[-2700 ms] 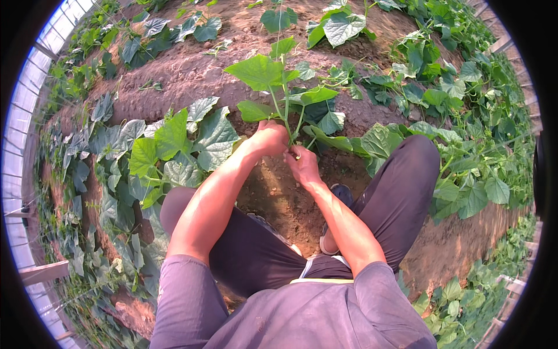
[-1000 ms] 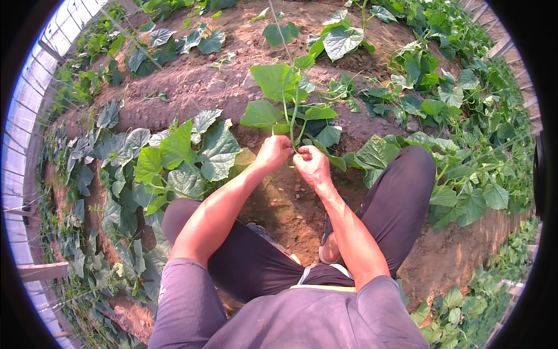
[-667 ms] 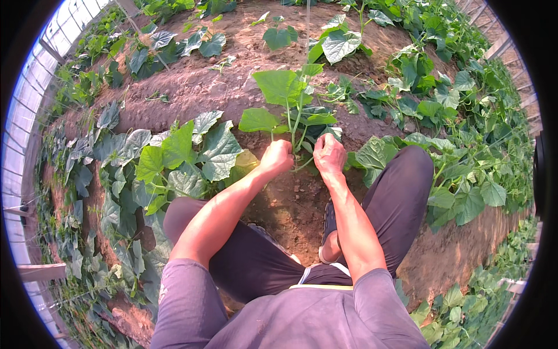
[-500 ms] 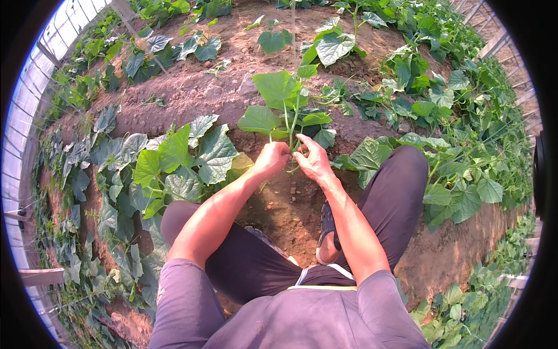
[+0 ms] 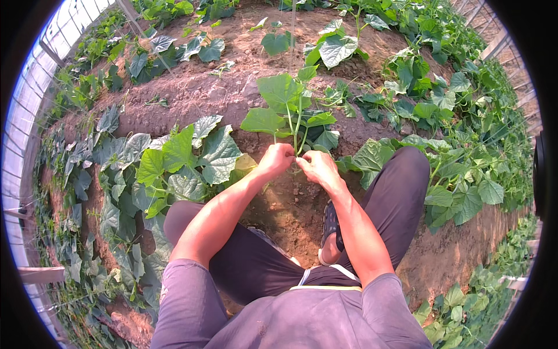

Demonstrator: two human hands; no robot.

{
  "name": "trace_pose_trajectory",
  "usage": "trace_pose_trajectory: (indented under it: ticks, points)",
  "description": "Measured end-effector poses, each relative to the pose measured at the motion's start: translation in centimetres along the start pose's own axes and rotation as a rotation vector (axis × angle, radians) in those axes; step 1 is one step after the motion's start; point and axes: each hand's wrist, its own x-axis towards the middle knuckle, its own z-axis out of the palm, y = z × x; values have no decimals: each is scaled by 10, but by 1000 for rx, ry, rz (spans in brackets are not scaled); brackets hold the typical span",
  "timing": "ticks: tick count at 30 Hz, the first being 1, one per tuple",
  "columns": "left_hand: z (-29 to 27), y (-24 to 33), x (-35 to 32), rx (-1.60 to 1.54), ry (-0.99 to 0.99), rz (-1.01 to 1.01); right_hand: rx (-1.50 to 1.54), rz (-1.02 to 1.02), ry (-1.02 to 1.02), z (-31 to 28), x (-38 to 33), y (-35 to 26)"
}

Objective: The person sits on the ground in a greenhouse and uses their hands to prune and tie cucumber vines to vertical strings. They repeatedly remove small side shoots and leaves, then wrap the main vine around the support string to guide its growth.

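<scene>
Subject of inspection is a young leafy plant [image 5: 281,93], standing roughly upright, centrally placed ahead of the person and just beyond the knees. Both bare hands are at the lower part of its stem. The left hand [image 5: 276,160] has its fingers curled closed at the stem's left side; the right hand [image 5: 319,168] approaches from the other side, thumb and forefinger drawn together, its tips just beside those of the left. What is pinched between the fingers (the detail is small and partly hidden) cannot be told. A pale string [image 5: 293,26] runs vertically above the plant. Bare brown soil [image 5: 288,216] shows below the hands, between the dark trousers [image 5: 401,183] and a shoe [image 5: 330,225]. Broad-leaved growth [image 5: 218,156] lies near the left forearm; further leafy vines [image 5: 465,195] spread beyond the right knee.
</scene>
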Motion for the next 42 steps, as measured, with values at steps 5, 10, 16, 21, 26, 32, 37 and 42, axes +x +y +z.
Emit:
trace_pose_trajectory:
  ticks: [5,10,16,21,26,32,37,42]
  points:
    - [7,12,0,-70,-91,53,432,-238,219,15,29,28]
    - [-10,30,-6,113,199,109,498,-34,149,17,21,13]
    - [-15,24,-1,18,197,326,499,-137,153,23,16,17]
    - [-12,45,-7,56,347,202,348,-180,239,18,6,6]
    - [-4,42,-7,-41,476,41,214,-228,291,8,9,-24]
    - [-9,32,6,76,586,-100,110,-197,366,23,13,-20]
    - [-32,28,15,-369,183,-76,262,-143,274,27,14,21]
    - [-8,30,12,-493,-35,-8,496,-126,203,29,28,30]
